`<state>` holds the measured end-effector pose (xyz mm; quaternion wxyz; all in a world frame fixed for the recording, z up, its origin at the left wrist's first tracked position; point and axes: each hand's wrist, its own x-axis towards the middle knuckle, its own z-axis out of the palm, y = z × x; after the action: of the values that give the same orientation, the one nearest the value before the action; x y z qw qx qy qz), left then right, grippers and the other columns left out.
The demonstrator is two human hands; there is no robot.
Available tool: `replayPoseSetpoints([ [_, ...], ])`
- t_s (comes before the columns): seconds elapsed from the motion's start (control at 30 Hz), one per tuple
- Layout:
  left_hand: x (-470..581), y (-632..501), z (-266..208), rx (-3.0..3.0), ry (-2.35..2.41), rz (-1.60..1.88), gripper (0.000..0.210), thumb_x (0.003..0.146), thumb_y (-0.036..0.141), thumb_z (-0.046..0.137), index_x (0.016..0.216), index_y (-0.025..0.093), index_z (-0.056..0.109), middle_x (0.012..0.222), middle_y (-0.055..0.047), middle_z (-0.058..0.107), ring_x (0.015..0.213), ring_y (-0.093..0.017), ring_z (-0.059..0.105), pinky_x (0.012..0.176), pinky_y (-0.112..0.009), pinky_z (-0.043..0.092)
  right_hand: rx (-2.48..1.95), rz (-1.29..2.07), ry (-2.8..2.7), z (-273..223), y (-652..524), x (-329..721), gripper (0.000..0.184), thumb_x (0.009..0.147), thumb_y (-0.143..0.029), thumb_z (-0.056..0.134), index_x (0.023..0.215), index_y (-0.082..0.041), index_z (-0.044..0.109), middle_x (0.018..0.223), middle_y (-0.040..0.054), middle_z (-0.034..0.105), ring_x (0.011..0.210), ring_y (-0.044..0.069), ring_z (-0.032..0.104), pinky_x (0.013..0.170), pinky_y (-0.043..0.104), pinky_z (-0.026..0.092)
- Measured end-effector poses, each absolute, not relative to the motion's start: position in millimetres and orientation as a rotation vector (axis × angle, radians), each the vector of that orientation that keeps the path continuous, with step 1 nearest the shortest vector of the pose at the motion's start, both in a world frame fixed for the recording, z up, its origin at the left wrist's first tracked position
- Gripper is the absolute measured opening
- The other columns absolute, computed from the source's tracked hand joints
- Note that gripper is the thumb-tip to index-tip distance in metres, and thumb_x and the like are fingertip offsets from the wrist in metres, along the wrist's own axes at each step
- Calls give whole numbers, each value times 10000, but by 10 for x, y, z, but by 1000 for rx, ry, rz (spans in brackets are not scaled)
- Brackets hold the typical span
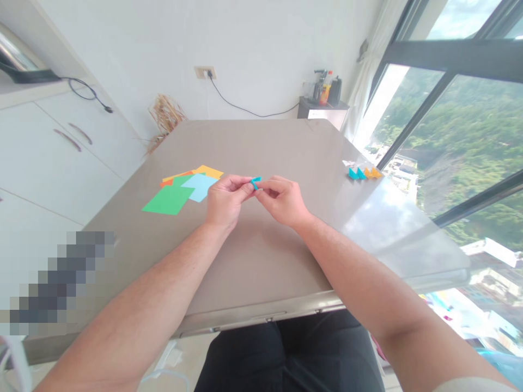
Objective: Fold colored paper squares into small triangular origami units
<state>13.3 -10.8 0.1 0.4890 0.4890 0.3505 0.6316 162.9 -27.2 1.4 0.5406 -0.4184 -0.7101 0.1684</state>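
Observation:
A small folded piece of teal paper (255, 183) is pinched between my two hands above the middle of the table. My left hand (225, 197) grips it from the left with thumb and fingertips. From the right, the thumb and forefinger of my right hand (283, 199) close on it. My fingers cover part of its shape. Just left of my left hand lie loose sheets: a light blue sheet (200, 188), a green sheet (169, 200) and a yellow-orange sheet (210, 171), partly overlapping.
Near the table's right edge stand teal folded paper pieces (357, 173) and orange folded paper pieces (372, 173) in a row. The grey table (261, 261) reaches back toward the wall. A small cabinet (322, 109) with a bottle (326, 90) stands behind its far right corner.

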Motion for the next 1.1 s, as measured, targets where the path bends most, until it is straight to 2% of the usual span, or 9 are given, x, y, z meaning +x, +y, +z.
replayPoseSetpoints([
  [0.33, 107, -88, 14, 1068, 743, 1417, 260, 627, 208, 891, 817, 194, 714, 912, -28, 770, 902, -188, 730, 853, -357, 595, -1014, 252, -1759, -40, -249, 1594, 132, 857, -216, 648, 911, -222, 769, 712, -19, 590, 618, 97, 504, 623, 253, 428],
  [0.77, 81, -87, 15, 1045, 783, 1436, 278, 618, 222, 903, 817, 198, 710, 875, -20, 759, 894, -178, 724, 909, -366, 567, -1037, 134, -1735, -52, -286, 1568, 200, 925, -269, 567, 924, -241, 765, 741, -1, 579, 622, 102, 473, 616, 263, 390],
  [0.97, 104, -122, 30, 1074, 805, 1462, 257, 592, 229, 909, 785, 199, 741, 864, -23, 771, 861, -180, 721, 897, -376, 575, -972, 219, -1751, -18, -280, 1590, 156, 856, -204, 591, 898, -214, 740, 709, -16, 563, 609, 98, 477, 618, 254, 406],
  [1.1, 110, -135, 46, 1082, 806, 1449, 268, 590, 227, 911, 814, 204, 766, 853, -21, 771, 831, -169, 716, 843, -341, 579, -943, 293, -1739, 12, -279, 1603, 87, 825, -234, 651, 861, -202, 724, 686, -26, 538, 611, 98, 480, 610, 250, 413],
])
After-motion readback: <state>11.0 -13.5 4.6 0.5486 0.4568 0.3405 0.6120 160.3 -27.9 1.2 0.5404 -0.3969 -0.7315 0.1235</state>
